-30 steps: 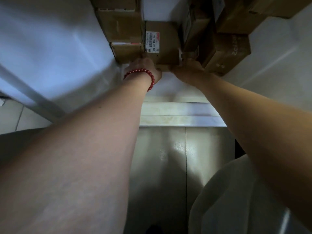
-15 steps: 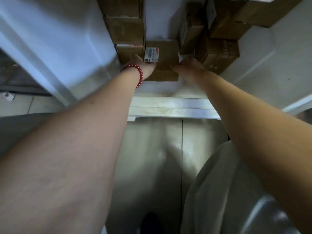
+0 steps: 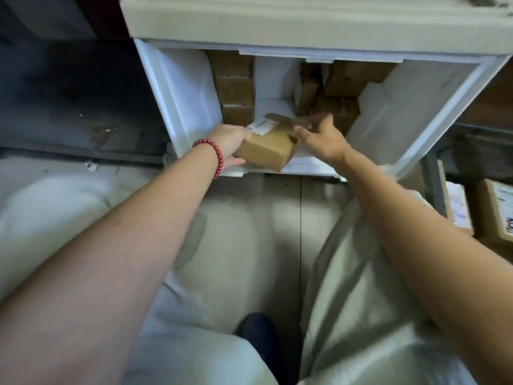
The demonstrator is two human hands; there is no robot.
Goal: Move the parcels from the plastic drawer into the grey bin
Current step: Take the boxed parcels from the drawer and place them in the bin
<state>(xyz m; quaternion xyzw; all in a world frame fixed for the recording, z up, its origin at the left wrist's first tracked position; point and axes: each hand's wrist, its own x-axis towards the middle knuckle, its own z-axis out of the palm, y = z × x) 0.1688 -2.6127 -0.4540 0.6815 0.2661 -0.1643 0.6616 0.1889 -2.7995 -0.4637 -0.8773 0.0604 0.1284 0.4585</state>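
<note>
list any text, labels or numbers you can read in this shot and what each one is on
None can be read as it stands.
Held parcel: white label with a red strip, print blurred.
Dark parcel in the drawer: faint marking on its side, too blurred to make out.
Boxes at far right: white labels with blue print, too small and cut off.

A small brown cardboard parcel, white label on top, sits tilted at the front edge of the white plastic drawer; more brown parcels are stacked toward its back.
</note>
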